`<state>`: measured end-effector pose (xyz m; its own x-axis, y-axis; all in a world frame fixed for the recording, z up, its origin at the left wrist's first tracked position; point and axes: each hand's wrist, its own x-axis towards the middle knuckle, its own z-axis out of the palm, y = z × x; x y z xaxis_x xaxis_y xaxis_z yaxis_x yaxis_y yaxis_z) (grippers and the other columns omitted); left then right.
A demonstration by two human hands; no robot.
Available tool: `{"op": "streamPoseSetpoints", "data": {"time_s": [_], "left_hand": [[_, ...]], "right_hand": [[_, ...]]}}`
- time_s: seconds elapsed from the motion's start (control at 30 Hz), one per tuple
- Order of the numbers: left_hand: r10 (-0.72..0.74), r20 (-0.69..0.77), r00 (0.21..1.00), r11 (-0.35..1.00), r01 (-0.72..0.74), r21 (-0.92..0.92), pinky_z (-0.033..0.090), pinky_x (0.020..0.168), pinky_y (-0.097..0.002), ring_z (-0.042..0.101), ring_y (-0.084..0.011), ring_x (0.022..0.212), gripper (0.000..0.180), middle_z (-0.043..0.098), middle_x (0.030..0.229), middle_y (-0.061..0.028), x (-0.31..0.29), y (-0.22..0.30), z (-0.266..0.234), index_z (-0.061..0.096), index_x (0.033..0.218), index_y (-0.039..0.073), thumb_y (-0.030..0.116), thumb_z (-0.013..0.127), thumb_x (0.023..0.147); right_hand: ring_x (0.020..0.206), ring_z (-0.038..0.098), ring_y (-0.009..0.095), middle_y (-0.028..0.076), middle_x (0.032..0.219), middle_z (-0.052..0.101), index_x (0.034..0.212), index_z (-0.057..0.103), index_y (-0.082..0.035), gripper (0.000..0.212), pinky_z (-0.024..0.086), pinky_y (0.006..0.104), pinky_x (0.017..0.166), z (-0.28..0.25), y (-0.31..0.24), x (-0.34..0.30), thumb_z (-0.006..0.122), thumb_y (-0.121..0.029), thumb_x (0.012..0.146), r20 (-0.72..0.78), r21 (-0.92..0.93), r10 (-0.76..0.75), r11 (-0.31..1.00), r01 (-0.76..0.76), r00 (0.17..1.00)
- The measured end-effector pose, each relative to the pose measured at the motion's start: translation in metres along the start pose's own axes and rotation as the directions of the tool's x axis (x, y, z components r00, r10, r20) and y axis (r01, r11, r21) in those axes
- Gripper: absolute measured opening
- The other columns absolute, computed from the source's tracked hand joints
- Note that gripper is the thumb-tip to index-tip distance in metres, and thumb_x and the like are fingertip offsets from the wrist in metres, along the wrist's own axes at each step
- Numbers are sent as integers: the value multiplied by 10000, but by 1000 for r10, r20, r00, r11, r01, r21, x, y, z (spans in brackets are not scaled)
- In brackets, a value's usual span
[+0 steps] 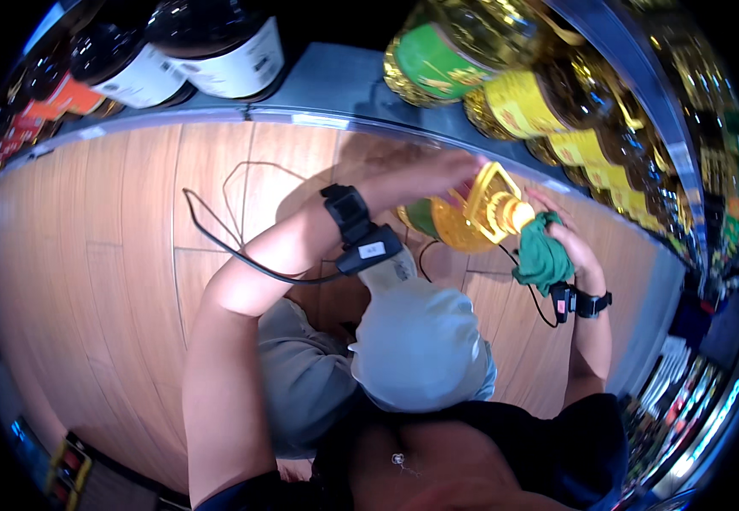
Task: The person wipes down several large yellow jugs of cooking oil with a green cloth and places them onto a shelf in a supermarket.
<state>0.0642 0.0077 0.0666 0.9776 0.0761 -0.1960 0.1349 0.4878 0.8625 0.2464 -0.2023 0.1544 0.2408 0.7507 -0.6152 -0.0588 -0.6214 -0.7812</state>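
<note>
My left hand [437, 175] grips a large yellow oil bottle [471, 217] by the area near its yellow handle, holding it tilted just below the shelf edge. My right hand [569, 243] holds a green cloth [541, 255] pressed against the bottle's cap end. Both wrists wear black bands with cables running off them. The bottle's lower body is partly hidden behind my left wrist.
A grey shelf [335, 85] above holds dark bottles with white labels [216, 51] at the left and several yellow oil bottles [523, 94] at the right. Wood-pattern floor [114, 272] lies below. More shelved goods [693, 409] show at the lower right.
</note>
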Motion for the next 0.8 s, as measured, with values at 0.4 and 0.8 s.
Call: {"op": "streamPoseSetpoints", "data": {"time_s": [0.4,0.8], "left_hand": [[-197,308,931,818,-18,576,482,605,-307,604,-169,675,399,613,780,-100,18,24,-13,465,1089,-37,330,396,947],[81,204,976,874,-168,456,415,565,-262,498,-118,646,445,561,756,-42,-18,31,-74,599,915,-4,417,455,925]], "right_hand": [[916,561,113,67,1008,629,1151,564,8,462,436,265,856,15,-74,89,712,-198,765,366,-505,0,840,199,931],[779,551,90,29,844,598,964,573,8,235,436,221,734,84,-56,103,641,-79,755,256,-90,-91,989,117,962]]}}
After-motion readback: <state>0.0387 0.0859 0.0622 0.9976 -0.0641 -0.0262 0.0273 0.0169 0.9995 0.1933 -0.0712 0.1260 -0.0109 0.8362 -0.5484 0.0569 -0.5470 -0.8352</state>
